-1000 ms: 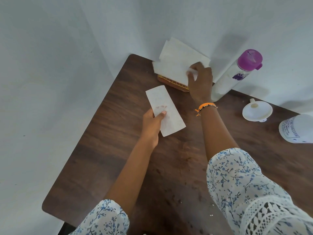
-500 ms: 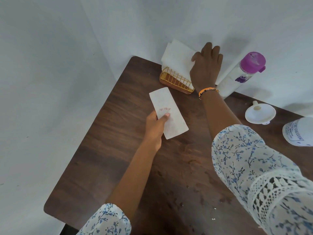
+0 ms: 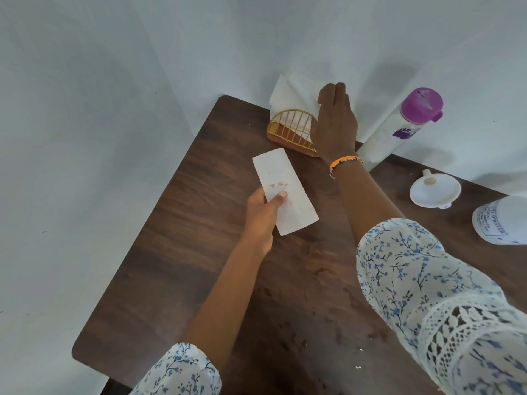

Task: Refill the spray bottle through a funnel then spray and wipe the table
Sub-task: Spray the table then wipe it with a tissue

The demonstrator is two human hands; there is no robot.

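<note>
Since the frame half a second back, the right hand (image 3: 335, 121) has settled lower on the white paper napkins (image 3: 293, 94) standing in the gold wire napkin holder (image 3: 291, 131), its fingers (image 3: 332, 94) curled over their top edge and grasping them. The left hand (image 3: 262, 213) is unchanged: thumb and fingers pinch the folded white paper napkin with red print (image 3: 285, 189), which lies flat on the dark brown wooden surface (image 3: 185, 252).

The holder sits at the surface's far edge against the pale wall. Bare wood lies left of and nearer than the folded napkin.

To the right, the white spray bottle with a purple cap (image 3: 399, 126) leans against the wall, the white plastic funnel (image 3: 435, 191) lies near it, and a white labelled container (image 3: 502, 220) is cut by the frame; its contents cannot be seen.
</note>
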